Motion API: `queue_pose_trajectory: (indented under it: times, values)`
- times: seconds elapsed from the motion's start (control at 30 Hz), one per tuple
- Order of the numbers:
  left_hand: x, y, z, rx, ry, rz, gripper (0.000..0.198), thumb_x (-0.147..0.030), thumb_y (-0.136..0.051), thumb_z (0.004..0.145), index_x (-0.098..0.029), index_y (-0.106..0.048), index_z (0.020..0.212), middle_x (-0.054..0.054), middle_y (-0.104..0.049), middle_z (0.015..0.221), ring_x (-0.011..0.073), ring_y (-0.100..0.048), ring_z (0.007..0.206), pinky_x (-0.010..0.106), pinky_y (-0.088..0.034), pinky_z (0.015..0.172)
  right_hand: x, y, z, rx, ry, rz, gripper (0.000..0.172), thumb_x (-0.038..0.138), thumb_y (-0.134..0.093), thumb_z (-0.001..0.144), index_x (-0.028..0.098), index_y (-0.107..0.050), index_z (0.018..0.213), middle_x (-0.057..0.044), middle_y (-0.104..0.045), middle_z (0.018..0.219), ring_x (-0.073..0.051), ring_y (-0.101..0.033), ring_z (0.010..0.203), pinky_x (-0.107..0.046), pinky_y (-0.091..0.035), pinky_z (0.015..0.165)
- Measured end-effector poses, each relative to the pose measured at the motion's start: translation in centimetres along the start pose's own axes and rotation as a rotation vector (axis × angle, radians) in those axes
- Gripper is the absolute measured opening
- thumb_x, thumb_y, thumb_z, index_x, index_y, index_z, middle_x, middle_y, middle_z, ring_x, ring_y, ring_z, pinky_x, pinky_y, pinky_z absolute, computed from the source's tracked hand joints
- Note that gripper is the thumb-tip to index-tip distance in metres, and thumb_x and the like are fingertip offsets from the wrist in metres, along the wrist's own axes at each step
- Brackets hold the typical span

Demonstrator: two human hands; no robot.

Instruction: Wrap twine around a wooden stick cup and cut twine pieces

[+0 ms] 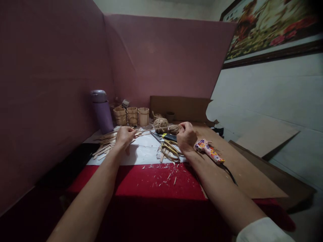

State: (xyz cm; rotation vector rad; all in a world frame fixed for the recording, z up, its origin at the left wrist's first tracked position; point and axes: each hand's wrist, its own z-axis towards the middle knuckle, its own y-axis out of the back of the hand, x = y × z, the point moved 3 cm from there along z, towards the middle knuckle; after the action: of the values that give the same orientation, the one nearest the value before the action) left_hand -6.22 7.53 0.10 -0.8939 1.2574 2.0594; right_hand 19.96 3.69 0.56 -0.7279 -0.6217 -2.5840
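Stretching a string [147,130] between both hands, we pinch one end in our left hand [125,136], fingers closed above the pile of wooden sticks [104,146] by the counter's [131,184] left edge. Our right hand [186,136] curls its fingers shut on the other end, just behind the scissors [169,150] and beside the glue gun [209,150]. A ball of twine [160,124] sits toward the back edge.

Head-worn, close, forward-down over table [131,188]

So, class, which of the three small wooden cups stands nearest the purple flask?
The leftmost cup, right beside the purple flask; the middle cup and rightmost cup stand nearer the twine ball.
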Motion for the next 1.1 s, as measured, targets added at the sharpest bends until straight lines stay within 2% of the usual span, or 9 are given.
queue_pose_trajectory:
  times: [0.13,0.2,0.27,0.4,0.5,0.6,0.8,0.93,1.1]
  values:
    - [-0.9,0.7,-0.2,-0.093,-0.159,0.035,0.013,-0.021,-0.071,0.06,-0.015,-0.063,0.052,0.006,-0.056,0.051,0.0195,-0.054,0.067,0.027,-0.032,0.055,0.6,0.0,-0.3,0.047,0.106,0.029,0.017,0.02,-0.044,0.086,0.019,-0.059,0.079,-0.004,-0.059,0.081,-0.015,-0.047,0.062,-0.027,-0.024,0.053]
    - [-2.8,0.9,-1.0,-0.182,-0.311,-0.035,0.009,-0.021,-0.072,0.061,-0.014,-0.068,0.066,0.009,-0.065,0.074,0.022,-0.055,0.085,0.028,-0.039,0.066,1.1,0.1,-0.5,0.07,0.159,0.032,0.017,0.019,-0.043,0.087,0.019,-0.059,0.08,-0.004,-0.06,0.082,-0.015,-0.048,0.064,-0.027,-0.025,0.054]
    - [-5.2,0.5,-2.2,-0.184,-0.425,-0.153,0.007,-0.017,-0.065,0.069,-0.015,-0.069,0.074,0.008,-0.067,0.082,0.0198,-0.056,0.086,0.029,-0.042,0.071,1.6,0.2,-0.8,0.098,0.222,0.044,0.017,0.018,-0.043,0.087,0.02,-0.059,0.08,-0.003,-0.061,0.083,-0.016,-0.05,0.067,-0.027,-0.027,0.055]
    - [-9.5,-2.4,-4.6,0.312,-0.285,-0.464,0.013,-0.02,-0.063,0.072,-0.014,-0.069,0.083,0.0,-0.061,0.055,0.0104,-0.051,0.047,0.023,-0.04,0.046,2.6,0.6,-1.3,0.136,0.35,0.068,0.018,0.013,-0.043,0.085,0.02,-0.059,0.079,-0.003,-0.06,0.079,-0.017,-0.052,0.07,-0.027,-0.032,0.059]
    - [-11.0,-4.0,-5.7,0.494,-0.174,-0.543,0.007,-0.013,-0.065,0.068,-0.012,-0.066,0.075,-0.001,-0.058,0.048,0.0104,-0.052,0.042,0.021,-0.037,0.038,2.9,0.7,-1.4,0.139,0.399,0.076,0.017,0.011,-0.044,0.084,0.019,-0.059,0.079,-0.003,-0.06,0.079,-0.017,-0.052,0.072,-0.028,-0.035,0.062]
    - [-11.1,-4.5,-5.5,0.486,-0.135,-0.588,0.001,-0.011,-0.065,0.066,-0.012,-0.064,0.066,0.0,-0.059,0.048,0.0112,-0.054,0.04,0.022,-0.042,0.037,2.9,0.7,-1.4,0.151,0.415,0.106,0.017,0.012,-0.044,0.085,0.019,-0.059,0.08,-0.003,-0.059,0.08,-0.016,-0.053,0.073,-0.027,-0.037,0.063]
    - [-10.1,-4.7,-4.4,0.561,-0.105,-0.617,0.011,-0.019,-0.071,0.064,-0.01,-0.065,0.063,0.0,-0.057,0.043,0.0102,-0.051,0.035,0.021,-0.04,0.035,2.8,0.2,-1.3,0.2,0.468,0.172,0.018,0.009,-0.044,0.085,0.019,-0.059,0.089,-0.005,-0.06,0.087,-0.017,-0.055,0.083,-0.027,-0.041,0.069]
    - [-8.8,-4.6,-4.2,0.593,-0.018,-0.802,0.018,-0.026,-0.074,0.064,-0.01,-0.065,0.066,0.003,-0.063,0.053,0.0097,-0.053,0.04,0.021,-0.041,0.037,2.5,-0.1,-1.1,0.189,0.4,0.227,0.014,0.014,-0.043,0.088,0.018,-0.057,0.088,-0.006,-0.06,0.083,-0.018,-0.055,0.079,-0.028,-0.042,0.07]
    - [-7.4,-4.7,-4.5,0.567,0.069,-0.92,0.021,-0.026,-0.076,0.063,-0.009,-0.066,0.07,0.007,-0.068,0.064,0.008,-0.052,0.04,0.017,-0.032,0.032,2.6,-0.1,-1.3,0.183,0.368,0.255,0.012,0.016,-0.043,0.089,0.018,-0.055,0.085,-0.006,-0.06,0.081,-0.017,-0.055,0.076,-0.028,-0.042,0.069]
